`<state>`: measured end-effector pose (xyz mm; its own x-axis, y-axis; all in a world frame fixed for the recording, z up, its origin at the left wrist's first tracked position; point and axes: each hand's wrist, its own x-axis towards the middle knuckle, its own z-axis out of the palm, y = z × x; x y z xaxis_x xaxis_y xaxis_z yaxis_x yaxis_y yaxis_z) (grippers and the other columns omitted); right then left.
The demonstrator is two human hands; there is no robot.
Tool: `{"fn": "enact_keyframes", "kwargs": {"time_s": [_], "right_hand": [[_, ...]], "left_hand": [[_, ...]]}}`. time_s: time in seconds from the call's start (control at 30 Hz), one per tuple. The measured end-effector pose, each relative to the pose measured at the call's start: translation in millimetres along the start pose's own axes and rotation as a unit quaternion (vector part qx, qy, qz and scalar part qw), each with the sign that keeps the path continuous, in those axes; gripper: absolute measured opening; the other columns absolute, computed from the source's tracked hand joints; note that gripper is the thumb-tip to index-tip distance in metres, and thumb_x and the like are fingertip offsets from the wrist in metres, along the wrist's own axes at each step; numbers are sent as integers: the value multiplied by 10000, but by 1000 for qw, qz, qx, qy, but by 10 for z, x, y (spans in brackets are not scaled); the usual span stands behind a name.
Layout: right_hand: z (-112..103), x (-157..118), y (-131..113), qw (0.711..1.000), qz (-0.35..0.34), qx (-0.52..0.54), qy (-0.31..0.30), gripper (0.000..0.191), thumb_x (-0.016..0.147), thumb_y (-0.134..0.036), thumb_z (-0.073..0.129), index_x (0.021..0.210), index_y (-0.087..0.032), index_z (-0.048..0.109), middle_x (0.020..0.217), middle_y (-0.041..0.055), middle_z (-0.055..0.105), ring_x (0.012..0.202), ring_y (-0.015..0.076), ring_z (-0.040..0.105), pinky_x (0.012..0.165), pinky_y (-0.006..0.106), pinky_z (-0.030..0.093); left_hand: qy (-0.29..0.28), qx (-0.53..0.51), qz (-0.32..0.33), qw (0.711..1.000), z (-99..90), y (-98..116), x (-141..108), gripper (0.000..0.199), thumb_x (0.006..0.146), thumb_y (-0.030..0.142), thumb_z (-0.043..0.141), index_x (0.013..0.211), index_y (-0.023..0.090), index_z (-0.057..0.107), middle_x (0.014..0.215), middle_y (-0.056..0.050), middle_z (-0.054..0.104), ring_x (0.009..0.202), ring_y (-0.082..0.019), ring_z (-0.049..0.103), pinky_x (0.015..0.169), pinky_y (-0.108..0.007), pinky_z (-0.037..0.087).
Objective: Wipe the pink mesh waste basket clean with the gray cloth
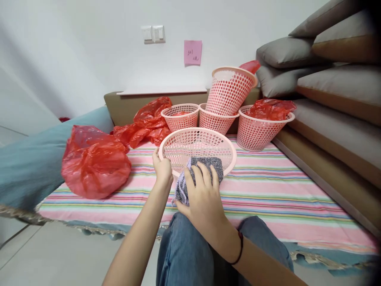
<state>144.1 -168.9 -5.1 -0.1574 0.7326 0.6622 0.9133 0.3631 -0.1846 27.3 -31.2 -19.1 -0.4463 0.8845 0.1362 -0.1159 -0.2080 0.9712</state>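
A pink perforated basket (195, 133) is tilted with its mouth toward me, on the striped cloth in front of my knees. My left hand (163, 167) grips its rim at the left side. A grey cloth with a lilac edge (218, 165) lies over the basket's near rim and hangs down at the left. My right hand (204, 194) presses on the cloth from above, fingers bent over it. Its fingertips rest on the cloth at the basket's mouth.
Several pink baskets (256, 133) stand along the back, one stacked tilted on another, some holding red plastic bags. A filled red bag (97, 163) and crumpled red bags (149, 125) are at the left. Grey cushions (339, 87) are piled at the right. The striped cloth (264, 194) covers the seat.
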Motion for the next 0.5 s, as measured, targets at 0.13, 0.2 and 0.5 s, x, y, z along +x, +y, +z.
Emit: {"fn": "enact_keyframes", "kwargs": {"time_s": [0.13, 0.2, 0.5], "right_hand": [[123, -25, -79, 997, 17, -72, -35, 679, 765, -297, 761, 1362, -96, 509, 1297, 246, 594, 1242, 396, 504, 1109, 625, 297], [180, -30, -67, 995, 6, -96, -25, 532, 844, -192, 654, 1344, -70, 518, 1311, 245, 593, 1253, 366, 512, 1123, 579, 319], [92, -56, 4, 995, 1, -101, 28, 367, 897, -143, 542, 1253, -92, 613, 1153, 187, 667, 1141, 352, 565, 1088, 563, 383]], "left_hand": [[29, 12, -11, 999, 11, 33, -25, 708, 569, -24, 462, 1248, 171, 515, 1205, -98, 583, 1138, -233, 574, 1016, -378, 453], [30, 13, -13, 999, 4, 44, -32, 708, 570, -32, 456, 1247, 165, 517, 1208, -100, 588, 1171, -230, 565, 1035, -375, 443], [28, 15, -1, 999, -17, -8, -21, 715, 575, -26, 467, 1253, 193, 525, 1223, -87, 590, 1195, -226, 561, 1061, -382, 424]]}}
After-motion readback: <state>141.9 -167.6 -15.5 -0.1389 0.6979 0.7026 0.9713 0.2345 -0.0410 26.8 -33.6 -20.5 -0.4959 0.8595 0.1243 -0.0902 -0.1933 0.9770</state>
